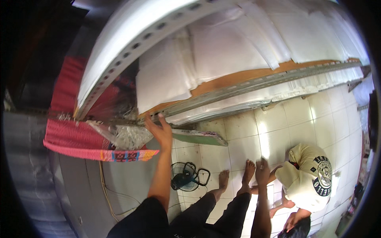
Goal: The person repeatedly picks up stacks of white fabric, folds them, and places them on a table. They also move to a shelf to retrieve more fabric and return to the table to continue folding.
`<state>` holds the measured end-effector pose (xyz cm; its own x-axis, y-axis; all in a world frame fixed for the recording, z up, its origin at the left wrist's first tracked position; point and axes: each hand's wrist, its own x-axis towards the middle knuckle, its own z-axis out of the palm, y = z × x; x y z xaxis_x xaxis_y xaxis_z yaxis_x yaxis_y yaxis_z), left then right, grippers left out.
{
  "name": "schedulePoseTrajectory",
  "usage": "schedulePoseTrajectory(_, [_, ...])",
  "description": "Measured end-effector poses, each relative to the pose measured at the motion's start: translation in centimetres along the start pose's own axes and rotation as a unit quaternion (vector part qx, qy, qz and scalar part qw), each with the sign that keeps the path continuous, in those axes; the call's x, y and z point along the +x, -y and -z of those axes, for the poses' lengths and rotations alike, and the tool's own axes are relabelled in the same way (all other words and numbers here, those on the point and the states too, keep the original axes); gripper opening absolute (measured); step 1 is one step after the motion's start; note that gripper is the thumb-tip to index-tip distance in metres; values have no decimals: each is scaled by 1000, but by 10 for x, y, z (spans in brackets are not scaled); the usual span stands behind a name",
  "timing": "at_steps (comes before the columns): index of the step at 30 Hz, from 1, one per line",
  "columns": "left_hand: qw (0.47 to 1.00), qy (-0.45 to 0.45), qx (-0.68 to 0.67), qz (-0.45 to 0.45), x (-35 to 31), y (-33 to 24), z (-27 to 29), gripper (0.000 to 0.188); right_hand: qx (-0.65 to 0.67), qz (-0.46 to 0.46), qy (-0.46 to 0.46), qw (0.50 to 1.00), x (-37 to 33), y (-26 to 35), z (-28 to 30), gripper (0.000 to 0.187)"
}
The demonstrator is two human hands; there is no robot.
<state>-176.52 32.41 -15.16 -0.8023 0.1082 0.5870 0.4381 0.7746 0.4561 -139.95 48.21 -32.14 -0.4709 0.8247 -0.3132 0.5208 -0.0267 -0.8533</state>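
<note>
My left hand [160, 131] is raised to the corner of a metal-framed shelf [254, 85], its fingers stretched out against the edge. Beside it sits a clear plastic bag [129, 137] with pale contents that I cannot make out. The bag rests by a pink-red towel [75, 137] with a patterned end. My right hand [262, 173] hangs low over the tiled floor, apart from the shelf, with its fingers curled closed. Whether anything small is inside it is hidden.
White sheets or packs [222, 51] lie on the shelf's wooden board. Below it leans a green-faced panel [198, 137]. A black fan [184, 178] stands on the floor near my feet. To the right a person in a cream shirt [307, 178] is bent low. Cables [104, 186] hang at left.
</note>
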Motion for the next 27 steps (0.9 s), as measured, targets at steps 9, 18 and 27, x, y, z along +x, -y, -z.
schedulePoseTrajectory(9, [912,229,166,298,117,82,-41,111,-12,-61,172,983,-202,-89,29,44])
schedulePoseTrajectory(18, [933,180,64,304,125,68,-51,109,-44,-133,137,981,-191,-106,-2,44])
schedulePoseTrajectory(27, [938,179,74,288,140,58,-47,93,-48,-111,270,955,-218,-148,-52,14])
